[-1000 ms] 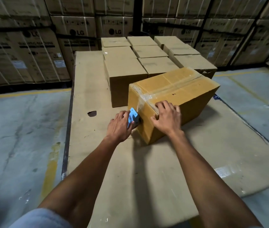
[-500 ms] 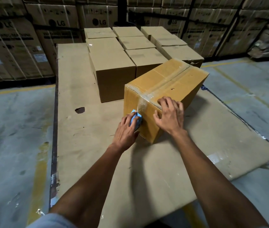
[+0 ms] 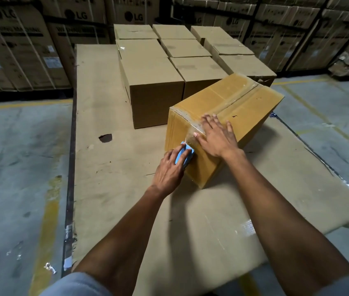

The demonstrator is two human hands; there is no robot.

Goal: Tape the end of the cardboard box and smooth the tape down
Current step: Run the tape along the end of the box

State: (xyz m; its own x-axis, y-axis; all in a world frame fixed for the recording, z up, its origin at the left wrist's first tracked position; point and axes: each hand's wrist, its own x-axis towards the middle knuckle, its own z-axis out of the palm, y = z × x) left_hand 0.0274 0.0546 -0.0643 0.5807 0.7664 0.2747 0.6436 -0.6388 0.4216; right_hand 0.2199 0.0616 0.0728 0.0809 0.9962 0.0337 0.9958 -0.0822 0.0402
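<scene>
A yellowish cardboard box lies at an angle on a flat cardboard sheet. Clear tape runs along its top seam and down over the near end. My left hand is shut on a blue tape dispenser, which is pressed against the box's near end face. My right hand lies flat, fingers spread, over the top edge of that end, pressing on the tape.
Several closed brown boxes stand in rows just behind the taped box. Tall stacked cartons line the back wall. The sheet has a dark hole at the left. Concrete floor with yellow lines surrounds it.
My right hand has opened flat and slid up onto the box's top edge. My left hand with the dispenser has moved slightly down the end face. The camera has come closer.
</scene>
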